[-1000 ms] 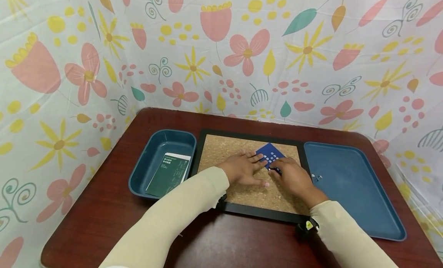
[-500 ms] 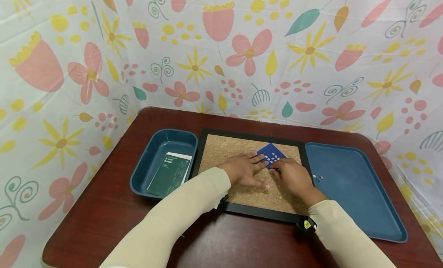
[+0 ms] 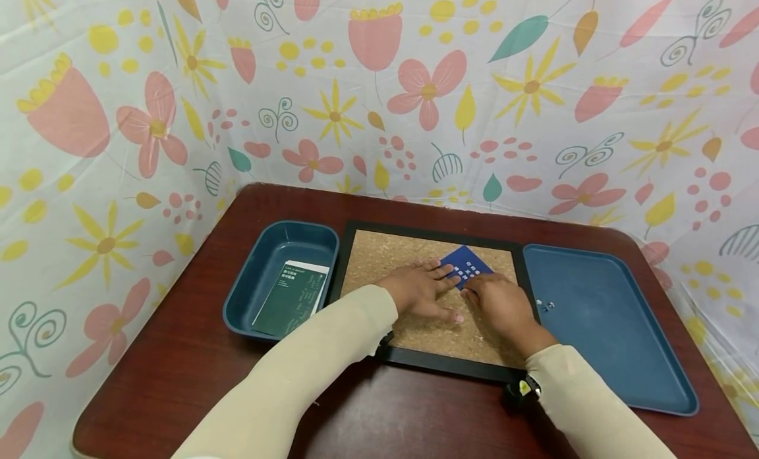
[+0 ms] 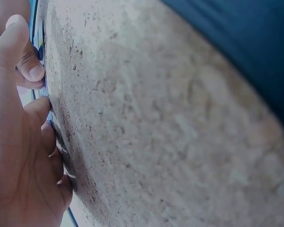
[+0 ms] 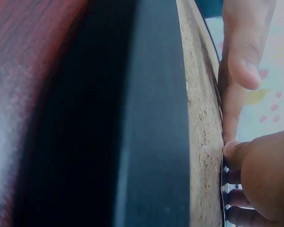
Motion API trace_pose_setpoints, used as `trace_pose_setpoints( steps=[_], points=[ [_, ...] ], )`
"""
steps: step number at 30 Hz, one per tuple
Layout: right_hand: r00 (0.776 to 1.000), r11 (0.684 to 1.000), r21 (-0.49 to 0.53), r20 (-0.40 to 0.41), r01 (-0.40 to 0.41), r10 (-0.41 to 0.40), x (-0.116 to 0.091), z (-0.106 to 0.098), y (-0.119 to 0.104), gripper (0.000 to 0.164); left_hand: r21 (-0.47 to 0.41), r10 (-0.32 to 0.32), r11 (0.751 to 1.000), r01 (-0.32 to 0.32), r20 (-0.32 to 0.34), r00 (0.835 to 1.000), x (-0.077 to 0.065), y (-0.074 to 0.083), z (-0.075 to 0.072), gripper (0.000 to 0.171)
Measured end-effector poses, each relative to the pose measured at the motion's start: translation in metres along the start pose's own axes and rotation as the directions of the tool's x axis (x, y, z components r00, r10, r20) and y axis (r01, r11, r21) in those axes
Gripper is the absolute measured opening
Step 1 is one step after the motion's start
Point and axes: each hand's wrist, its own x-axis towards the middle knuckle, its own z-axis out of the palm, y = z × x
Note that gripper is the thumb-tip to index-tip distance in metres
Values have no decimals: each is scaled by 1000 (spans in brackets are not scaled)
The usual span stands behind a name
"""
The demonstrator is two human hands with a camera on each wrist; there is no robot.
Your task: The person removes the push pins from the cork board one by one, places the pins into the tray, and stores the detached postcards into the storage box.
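A blue card (image 3: 465,265) with white lettering lies diamond-wise on a cork board (image 3: 373,248) with a black frame. My left hand (image 3: 418,291) rests on the board, its fingers spread and some fingertips touching the card's left side. With curled fingers, my right hand (image 3: 501,307) presses at the card's near right edge. Anything small under or between those fingertips is hidden. In the left wrist view, the left hand (image 4: 19,137) lies along the cork surface. The right wrist view has the right hand (image 5: 265,175) bent against the board, close to the left thumb.
A deep blue tray (image 3: 237,307) holding a green booklet (image 3: 287,297) stands left of the board. To the right lies a flat blue tray (image 3: 617,327), with several tiny shiny pieces (image 3: 545,305) near its left edge. A flowered cloth (image 3: 379,116) hangs behind the brown table (image 3: 178,353).
The right fingers have settled slightly lower over the card's edge. A dark spot with a bright point at the right fingertips has gone from sight. The left hand stays in place.
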Motion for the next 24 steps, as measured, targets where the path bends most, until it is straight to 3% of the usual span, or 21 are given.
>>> trace_pose_setpoints(
  steps=[24],
  points=[
    [999,998,42,-16,-38,39,-1,2,-4,20,0,-8,1000,8,30,1000,2,1,-4,100]
  ],
)
